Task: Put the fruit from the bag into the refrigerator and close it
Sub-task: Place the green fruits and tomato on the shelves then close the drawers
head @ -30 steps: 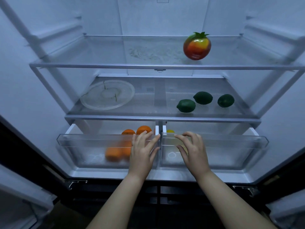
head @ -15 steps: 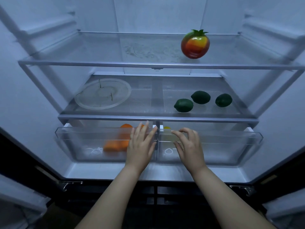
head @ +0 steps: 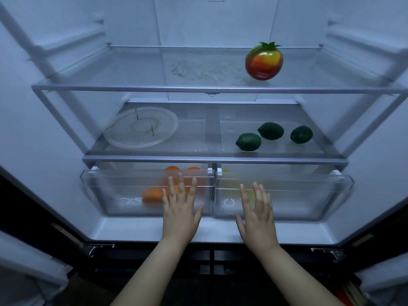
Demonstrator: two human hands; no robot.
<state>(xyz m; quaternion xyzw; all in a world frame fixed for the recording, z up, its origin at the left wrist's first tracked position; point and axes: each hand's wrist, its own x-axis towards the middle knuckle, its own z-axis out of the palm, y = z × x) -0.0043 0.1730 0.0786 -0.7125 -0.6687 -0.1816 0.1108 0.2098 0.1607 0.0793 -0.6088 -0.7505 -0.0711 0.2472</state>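
Observation:
The refrigerator stands open in front of me. My left hand (head: 180, 209) lies flat with straight fingers against the front of the left clear drawer (head: 123, 195), which holds oranges (head: 154, 194). My right hand (head: 257, 212) is flat against the front of the right clear drawer (head: 309, 197), where something yellow (head: 229, 184) shows faintly. Three dark green limes (head: 270, 130) lie on the middle shelf (head: 212, 160). A red and yellow tomato-like fruit (head: 263, 61) sits on the top shelf (head: 154, 88). No bag is in view.
A clear round plate (head: 123, 138) lies on the left of the middle shelf. Both refrigerator doors are swung open, with their inner edges at the lower left (head: 26, 261) and lower right (head: 384, 281). A dark lower compartment front (head: 212, 261) runs below the drawers.
Both drawers have slid back into the refrigerator under my hands. My fingers have gone from resting over the drawers' top edges to lying flat on their fronts.

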